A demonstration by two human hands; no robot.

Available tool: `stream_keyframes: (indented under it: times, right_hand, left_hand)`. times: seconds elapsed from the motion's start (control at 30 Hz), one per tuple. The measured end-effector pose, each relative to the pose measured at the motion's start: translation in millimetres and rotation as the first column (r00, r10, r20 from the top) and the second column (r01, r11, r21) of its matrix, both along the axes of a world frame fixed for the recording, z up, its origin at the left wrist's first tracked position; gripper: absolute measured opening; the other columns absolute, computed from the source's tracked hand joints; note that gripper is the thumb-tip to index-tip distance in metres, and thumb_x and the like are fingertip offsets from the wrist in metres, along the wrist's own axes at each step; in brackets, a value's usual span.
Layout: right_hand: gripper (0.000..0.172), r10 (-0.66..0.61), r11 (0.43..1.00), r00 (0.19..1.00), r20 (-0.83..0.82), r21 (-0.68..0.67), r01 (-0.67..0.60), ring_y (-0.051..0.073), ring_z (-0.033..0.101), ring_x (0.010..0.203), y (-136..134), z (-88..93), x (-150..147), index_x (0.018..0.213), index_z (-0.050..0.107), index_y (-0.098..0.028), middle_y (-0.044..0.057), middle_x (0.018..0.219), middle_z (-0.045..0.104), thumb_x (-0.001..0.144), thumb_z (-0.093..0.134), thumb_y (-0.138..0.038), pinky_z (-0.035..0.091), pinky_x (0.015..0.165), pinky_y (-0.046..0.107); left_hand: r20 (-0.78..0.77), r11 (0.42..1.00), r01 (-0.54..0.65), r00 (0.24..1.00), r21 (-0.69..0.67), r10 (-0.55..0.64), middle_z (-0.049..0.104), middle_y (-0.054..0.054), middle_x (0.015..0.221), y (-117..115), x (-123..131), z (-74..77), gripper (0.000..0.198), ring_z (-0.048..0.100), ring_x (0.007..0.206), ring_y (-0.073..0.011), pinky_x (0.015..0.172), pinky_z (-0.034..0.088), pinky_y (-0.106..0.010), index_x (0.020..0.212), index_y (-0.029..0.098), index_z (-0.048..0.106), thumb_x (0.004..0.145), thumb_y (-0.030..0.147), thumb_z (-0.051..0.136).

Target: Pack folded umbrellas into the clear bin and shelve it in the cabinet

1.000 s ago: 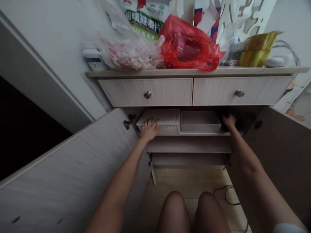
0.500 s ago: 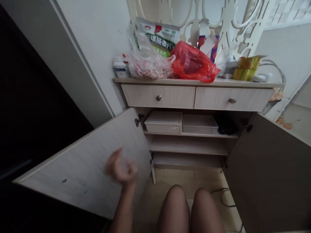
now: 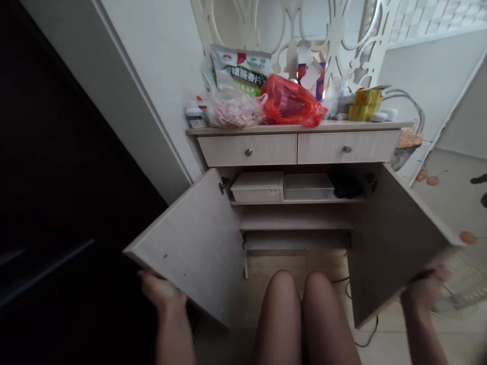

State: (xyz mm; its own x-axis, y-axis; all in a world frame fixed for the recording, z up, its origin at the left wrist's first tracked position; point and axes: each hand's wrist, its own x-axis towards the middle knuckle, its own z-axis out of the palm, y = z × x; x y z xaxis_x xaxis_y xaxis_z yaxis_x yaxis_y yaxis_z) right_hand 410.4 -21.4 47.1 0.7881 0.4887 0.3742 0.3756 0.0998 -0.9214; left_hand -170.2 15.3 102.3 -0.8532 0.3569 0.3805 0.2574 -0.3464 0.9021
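Note:
A pale wood cabinet stands in front of me with both lower doors swung wide. My left hand (image 3: 160, 294) grips the outer bottom edge of the left door (image 3: 198, 238), fingers curled round it. Somewhat blurred, my right hand (image 3: 425, 288) holds the outer edge of the right door (image 3: 388, 238). On the top inner shelf sit a lidded white box (image 3: 258, 186), a clear box (image 3: 308, 186) and a dark object (image 3: 344, 185). The two lower shelves (image 3: 294, 220) look bare.
Two shut drawers (image 3: 297, 148) run above the doors. The cabinet top carries a red plastic bag (image 3: 291, 104), a clear bag (image 3: 232, 109), a food pouch and small packets. My knees (image 3: 300, 314) are between the doors. A black cable (image 3: 365, 339) lies on the floor.
Both hands have come out of the top shelf and back to the doors' outer edges. The view has pulled away from the cabinet, and the boxes stay on the shelf.

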Motion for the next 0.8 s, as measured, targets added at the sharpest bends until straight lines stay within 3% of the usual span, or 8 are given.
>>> stream_keyframes:
  times: [0.07, 0.13, 0.23, 0.33, 0.4, 0.57, 0.8]
  right_hand:
    - [0.058, -0.002, 0.999, 0.995, -0.095, 0.032, 0.005, 0.033, 0.067, 0.094, 4.3, 1.2, -39.3, 0.13, 0.051, -0.033, 0.015, 0.108, 0.065, 0.092, 0.02, -0.064, 0.056, 0.072, 0.056]
    - [0.051, 0.107, 0.993, 0.991, -0.083, 0.053, -0.103, 0.03, 0.068, 0.098, 15.8, 4.6, -79.6, 0.125, 0.053, -0.03, 0.014, 0.111, 0.066, 0.092, 0.029, -0.059, 0.057, 0.079, 0.05]
    - [0.046, 0.336, 0.938, 0.94, 0.06, 0.074, -0.34, 0.028, 0.065, 0.108, 43.5, 14.4, -124.0, 0.126, 0.055, -0.025, 0.015, 0.119, 0.065, 0.094, 0.035, -0.051, 0.054, 0.088, 0.046]
    - [0.042, 0.438, 0.892, 0.879, 0.19, 0.034, -0.451, 0.027, 0.067, 0.098, 82.1, 26.2, -143.9, 0.121, 0.06, -0.021, 0.016, 0.112, 0.066, 0.093, 0.04, -0.046, 0.054, 0.087, 0.045]
    - [0.039, 0.493, 0.862, 0.838, 0.233, 0.0, -0.507, 0.025, 0.068, 0.09, 110.7, 33.0, -149.6, 0.117, 0.061, -0.019, 0.015, 0.108, 0.068, 0.092, 0.041, -0.042, 0.054, 0.085, 0.043]
    - [0.032, 0.569, 0.822, 0.778, 0.268, -0.145, -0.551, 0.023, 0.069, 0.084, 170.1, 44.5, -161.7, 0.112, 0.061, -0.019, 0.012, 0.104, 0.071, 0.092, 0.043, -0.035, 0.053, 0.08, 0.038]
    - [0.031, 0.522, 0.853, 0.772, 0.363, -0.232, -0.468, 0.025, 0.068, 0.084, 219.3, 50.5, -178.3, 0.104, 0.064, -0.02, 0.011, 0.1, 0.072, 0.094, 0.039, -0.033, 0.052, 0.077, 0.038]
  left_hand:
    - [0.086, 0.998, -0.049, 0.995, 0.03, 0.046, 0.07, -0.006, 0.093, 2.6, 37.8, -19.7, 0.051, 0.068, 0.094, -0.0307, 0.077, 0.059, -0.05, 0.113, 0.027, 0.065, 0.082, 0.064, 0.048]
    - [0.051, 0.999, -0.034, 0.998, 0.024, 0.033, 0.071, -0.006, 0.098, 6.8, 79.5, -34.2, 0.049, 0.068, 0.096, -0.0272, 0.083, 0.057, -0.044, 0.115, 0.023, 0.065, 0.082, 0.057, 0.053]
    - [-0.123, 0.991, 0.124, 0.984, -0.044, -0.129, 0.073, -0.01, 0.094, 22.6, 136.3, -40.4, 0.046, 0.069, 0.091, -0.0248, 0.083, 0.055, -0.038, 0.108, 0.02, 0.069, 0.083, 0.056, 0.056]
    - [-0.285, 0.907, 0.39, 0.861, -0.162, -0.421, 0.074, -0.012, 0.092, 53.6, 180.1, -29.0, 0.043, 0.07, 0.085, -0.0228, 0.079, 0.055, -0.033, 0.102, 0.017, 0.073, 0.087, 0.052, 0.053]
    - [-0.354, 0.841, 0.463, 0.764, -0.28, -0.539, 0.075, -0.011, 0.091, 79.9, 203.6, -15.9, 0.039, 0.07, 0.084, -0.0209, 0.079, 0.053, -0.03, 0.102, 0.016, 0.074, 0.091, 0.045, 0.051]
    - [-0.421, 0.745, 0.382, 0.644, -0.547, -0.639, 0.076, -0.01, 0.088, 140.6, 245.4, 13.0, 0.026, 0.069, 0.082, -0.0188, 0.075, 0.046, -0.025, 0.102, 0.018, 0.074, 0.095, 0.031, 0.053]
    - [-0.491, 0.712, 0.283, 0.561, -0.643, -0.667, 0.076, -0.014, 0.095, 187.3, 260.4, 25.8, 0.023, 0.069, 0.084, -0.0201, 0.072, 0.041, -0.025, 0.101, 0.017, 0.073, 0.096, 0.028, 0.053]
